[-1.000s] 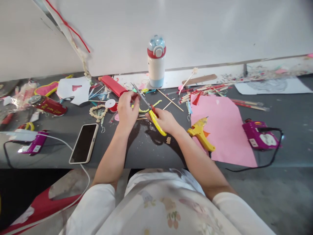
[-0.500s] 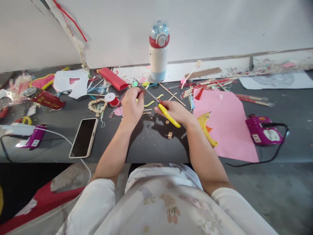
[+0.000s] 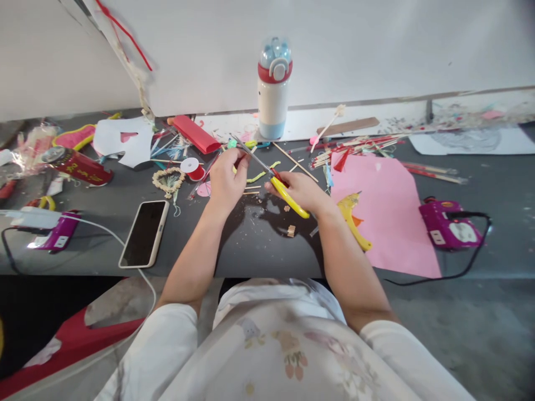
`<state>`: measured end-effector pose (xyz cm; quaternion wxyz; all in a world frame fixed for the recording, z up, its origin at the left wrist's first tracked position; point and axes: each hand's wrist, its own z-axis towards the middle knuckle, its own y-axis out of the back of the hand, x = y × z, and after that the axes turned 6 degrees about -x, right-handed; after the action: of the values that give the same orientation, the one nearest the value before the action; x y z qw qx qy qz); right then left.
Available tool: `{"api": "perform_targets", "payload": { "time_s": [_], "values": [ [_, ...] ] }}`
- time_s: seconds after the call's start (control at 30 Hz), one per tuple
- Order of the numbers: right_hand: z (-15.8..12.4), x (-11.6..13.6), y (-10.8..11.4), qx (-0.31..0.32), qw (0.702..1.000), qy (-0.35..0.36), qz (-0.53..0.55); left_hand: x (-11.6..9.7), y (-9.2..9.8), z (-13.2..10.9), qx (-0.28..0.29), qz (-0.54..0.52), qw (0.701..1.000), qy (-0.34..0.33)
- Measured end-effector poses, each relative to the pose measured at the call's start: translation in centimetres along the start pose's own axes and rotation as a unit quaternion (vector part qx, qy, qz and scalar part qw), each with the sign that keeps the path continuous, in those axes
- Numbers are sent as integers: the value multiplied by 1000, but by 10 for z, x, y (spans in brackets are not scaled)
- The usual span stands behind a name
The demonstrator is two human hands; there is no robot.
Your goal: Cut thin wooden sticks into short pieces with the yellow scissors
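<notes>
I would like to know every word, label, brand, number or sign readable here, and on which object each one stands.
No text can be read with certainty.
Red can: yellow characters, too blurred to read.
Purple socket box on the picture's right: orange and white label areas, any print too small to read.
Scissors in the right hand: no readable marking.
Shirt: printed pictures, no readable words.

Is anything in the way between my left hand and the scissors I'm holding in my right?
Nothing visible stands in between: the right hand grips the scissors, and their blades run close beside the fingers of the left hand. Whether they touch, I can't tell.
</notes>
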<state>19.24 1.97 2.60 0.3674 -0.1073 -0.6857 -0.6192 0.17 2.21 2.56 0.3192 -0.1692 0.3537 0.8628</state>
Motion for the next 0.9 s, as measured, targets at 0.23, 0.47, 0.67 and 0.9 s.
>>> {"api": "perform_targets", "payload": {
  "time_s": [0.23,0.47,0.67,0.9],
  "values": [
    [0,7,-2,-15,998,-26,52,-1,-12,-4,23,-149,982,112],
    [5,6,-10,-60,988,-64,131,-18,-34,-24,190,-330,907,179],
    [6,6,-16,-90,977,-69,181,-30,-42,-38,270,-383,862,191],
    [4,14,-19,-100,979,-58,170,-21,-56,-47,201,-349,906,132]
  ]
}}
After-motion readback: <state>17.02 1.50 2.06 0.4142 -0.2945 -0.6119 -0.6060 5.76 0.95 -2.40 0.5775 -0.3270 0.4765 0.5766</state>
